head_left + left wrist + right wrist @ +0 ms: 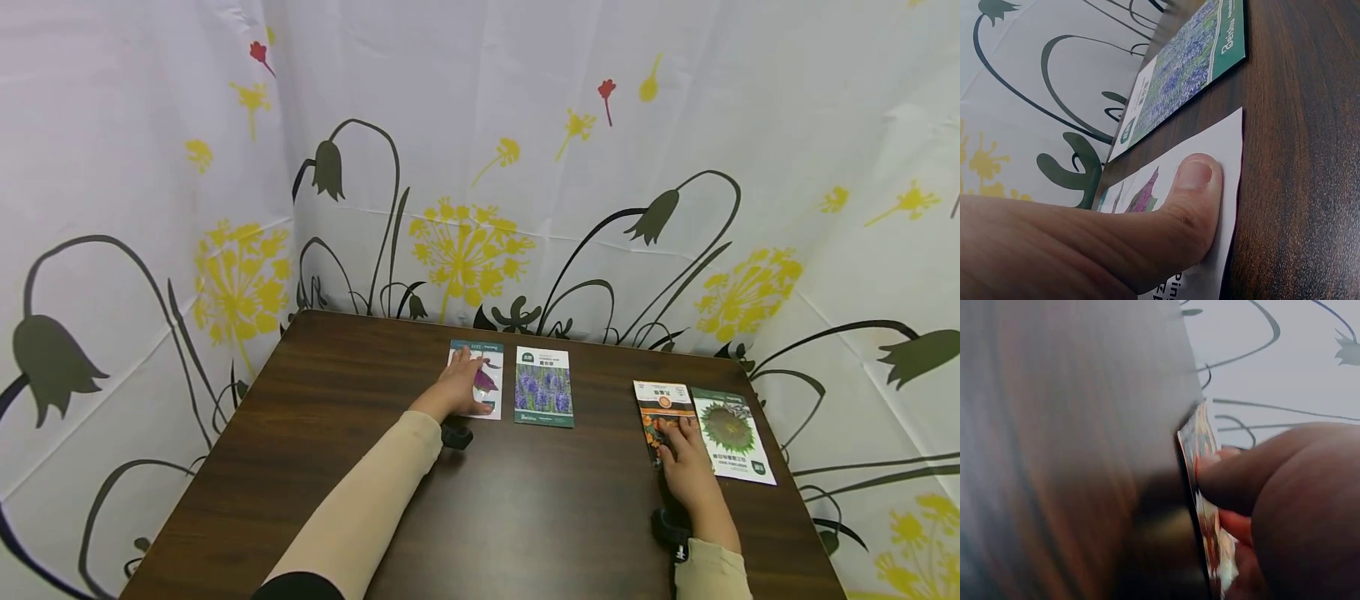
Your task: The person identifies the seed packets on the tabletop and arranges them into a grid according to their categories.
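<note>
My left hand (453,388) rests on a seed packet (491,379) with a dark pink flower on white, at the table's far side. In the left wrist view the thumb (1196,178) presses flat on its face near one edge. Beside it lies a lavender-blue flower seed packet (543,387), untouched. On the right, my right hand (690,467) lies over an orange flower seed packet (663,395), fingers extended across its face. The right wrist view has the thumb on this packet (1200,437), whose near edge casts a dark shadow.
A sunflower seed packet (733,433) lies right alongside the orange one, close to the table's right edge. The dark wooden table (525,508) meets a white flower-printed curtain (480,167) at the back and sides.
</note>
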`<move>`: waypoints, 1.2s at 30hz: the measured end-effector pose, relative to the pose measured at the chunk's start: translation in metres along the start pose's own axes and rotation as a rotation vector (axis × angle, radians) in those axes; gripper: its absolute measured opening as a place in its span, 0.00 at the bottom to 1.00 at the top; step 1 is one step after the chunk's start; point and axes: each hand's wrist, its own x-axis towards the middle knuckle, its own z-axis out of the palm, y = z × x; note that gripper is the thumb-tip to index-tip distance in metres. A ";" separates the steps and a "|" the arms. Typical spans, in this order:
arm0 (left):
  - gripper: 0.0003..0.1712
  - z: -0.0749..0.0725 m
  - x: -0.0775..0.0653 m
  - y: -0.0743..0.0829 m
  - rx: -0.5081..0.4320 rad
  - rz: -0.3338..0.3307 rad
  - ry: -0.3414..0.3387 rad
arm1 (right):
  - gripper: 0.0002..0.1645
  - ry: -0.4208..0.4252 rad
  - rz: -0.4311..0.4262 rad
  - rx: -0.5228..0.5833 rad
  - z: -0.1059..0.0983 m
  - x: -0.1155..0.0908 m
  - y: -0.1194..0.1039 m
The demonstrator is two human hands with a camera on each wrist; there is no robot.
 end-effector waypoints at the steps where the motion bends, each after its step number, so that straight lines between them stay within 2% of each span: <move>1: 0.62 0.000 0.000 0.000 0.003 0.000 -0.002 | 0.31 0.003 -0.011 0.004 0.001 0.000 0.000; 6: 0.62 0.001 0.000 0.000 0.004 -0.007 -0.001 | 0.29 0.013 -0.083 -0.028 0.006 0.001 -0.006; 12: 0.62 0.001 -0.001 0.001 -0.014 -0.007 -0.002 | 0.35 0.013 -0.141 -0.048 0.006 -0.001 -0.019; 16: 0.62 0.002 0.000 0.000 -0.020 -0.015 -0.003 | 0.36 0.042 -0.176 -0.075 0.008 -0.001 -0.020; 22: 0.63 0.006 0.005 -0.003 -0.020 -0.030 -0.015 | 0.30 0.123 -0.231 -0.139 0.012 -0.001 -0.016; 25: 0.63 0.004 0.003 -0.002 -0.012 -0.017 -0.008 | 0.28 0.121 -0.243 -0.102 0.013 -0.001 -0.015; 30: 0.63 0.002 0.000 -0.001 -0.016 -0.006 0.007 | 0.27 0.052 -0.235 0.027 0.011 0.001 -0.014; 36: 0.62 0.002 -0.002 0.001 -0.020 -0.015 0.016 | 0.30 0.074 -0.310 0.012 0.014 0.001 -0.015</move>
